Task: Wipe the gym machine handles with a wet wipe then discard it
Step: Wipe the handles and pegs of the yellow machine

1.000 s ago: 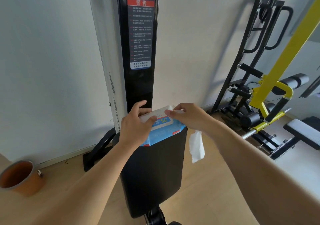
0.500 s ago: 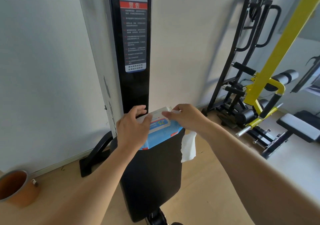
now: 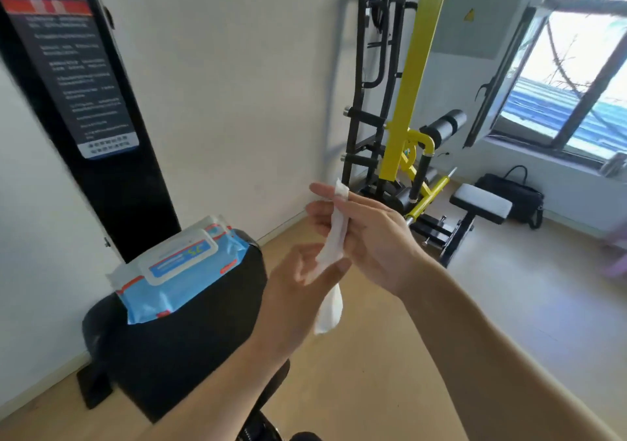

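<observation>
A white wet wipe (image 3: 334, 237) hangs in a long crumpled strip in front of me. My right hand (image 3: 369, 233) pinches its top end between the fingers. My left hand (image 3: 302, 291) grips the strip lower down, and the tail dangles below it. The blue wipe pack (image 3: 176, 267) with its white lid shut lies on top of the black padded seat back (image 3: 183, 335), left of both hands. The yellow machine frame (image 3: 412, 77) with its chrome-tipped handle bar (image 3: 429, 198) stands beyond my right hand.
A black upright column with a warning label (image 3: 78, 77) rises at the left against the white wall. A black rack (image 3: 373, 87) and a grey-padded bench (image 3: 481, 204) stand at the back. A black bag (image 3: 515, 196) sits under the window. The floor is wood.
Both hands left the wipe pack and moved right. The wipe that hung from my right hand is now held by both hands. My view swung to the right.
</observation>
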A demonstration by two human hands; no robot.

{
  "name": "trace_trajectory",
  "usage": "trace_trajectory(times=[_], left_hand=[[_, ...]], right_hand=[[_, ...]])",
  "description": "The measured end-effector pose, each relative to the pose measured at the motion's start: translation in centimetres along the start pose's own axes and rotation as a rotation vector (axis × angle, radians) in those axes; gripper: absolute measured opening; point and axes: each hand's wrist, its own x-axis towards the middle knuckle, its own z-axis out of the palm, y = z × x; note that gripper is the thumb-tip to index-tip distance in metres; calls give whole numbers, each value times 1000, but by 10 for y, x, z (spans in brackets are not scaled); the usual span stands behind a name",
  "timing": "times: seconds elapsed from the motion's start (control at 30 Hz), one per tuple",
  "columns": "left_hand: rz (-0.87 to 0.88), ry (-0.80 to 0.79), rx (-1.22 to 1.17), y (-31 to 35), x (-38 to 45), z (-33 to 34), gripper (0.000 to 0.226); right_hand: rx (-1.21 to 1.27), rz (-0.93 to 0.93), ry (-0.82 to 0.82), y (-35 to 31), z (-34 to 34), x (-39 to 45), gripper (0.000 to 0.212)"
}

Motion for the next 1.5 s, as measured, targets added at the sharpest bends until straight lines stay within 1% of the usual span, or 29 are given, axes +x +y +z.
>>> trace_trajectory(times=[0.07,0.17,0.23,0.3,0.37,0.43,0.5,0.53,0.57,0.6,0.67,0.7,0.73,0.77,0.83,0.9,0.97,1.03,1.07,1.13,1.2,1.23,1.27,1.3,1.33,1.4,1.47,1.5], left_hand=[[-8,-13,18,4,-1,34,22],[-99,3,-141,14,-8,90,24],[-174,20,-227,22,-13,132,27],[-250,87,-294,27,-16,177,23],[-308,135,-355,31,-18,215,17],[-316,132,-258,31,-22,247,16],[-305,135,-158,36,-26,272,18],[-310,143,-147,41,-27,283,16],[-321,132,-159,46,-25,291,16],[-335,82,-192,50,-23,298,20],[-345,-111,-331,57,-21,309,28],[-347,-172,-411,57,-20,314,31],[-374,-162,-480,58,-18,320,34],[-418,-88,-521,56,-14,325,35],[-492,59,-516,52,-3,333,29],[-536,106,-520,45,10,337,31],[-562,161,-515,40,23,340,36],[-582,225,-530,37,37,344,39],[-603,251,-560,35,45,346,39],[-644,231,-651,32,64,346,40],[-604,92,-657,24,85,344,46],[-564,19,-598,18,97,343,48],[-535,-9,-513,13,111,343,51],[-522,8,-454,7,127,343,52],[-520,39,-453,1,143,343,46],[-526,85,-538,-5,175,342,30],[-566,132,-601,-10,206,339,33],[-593,156,-628,-13,220,338,36]], right_hand=[[-74,-20,37,-9,-33,-16,33],[-233,-32,95,-21,-87,-39,32],[-330,-35,167,-26,-125,-52,25],[-418,-19,218,-31,-163,-66,24],[-504,2,244,-35,-201,-78,32],[-529,10,286,-40,-233,-91,42],[-532,21,304,-48,-256,-103,63],[-544,28,305,-52,-267,-108,72],[-557,32,301,-55,-277,-112,71],[-565,39,294,-59,-286,-115,61],[-559,56,259,-66,-303,-120,37],[-546,53,237,-70,-309,-122,29],[-531,46,222,-72,-315,-123,26],[-521,43,219,-75,-319,-124,23],[-522,47,231,-79,-329,-120,18],[-508,85,212,-80,-339,-113,20],[-464,165,122,-81,-348,-104,22],[-455,244,58,-79,-357,-91,33],[-458,264,70,-78,-360,-83,36],[-470,255,152,-75,-365,-63,32],[-531,215,228,-71,-368,-39,22],[-546,196,252,-70,-369,-27,20],[-549,178,273,-69,-371,-13,19],[-561,160,294,-70,-373,1,18],[-594,135,314,-71,-374,15,17],[-679,95,331,-76,-377,44,17],[-733,131,308,-78,-380,70,26],[-761,177,277,-78,-383,81,35]])
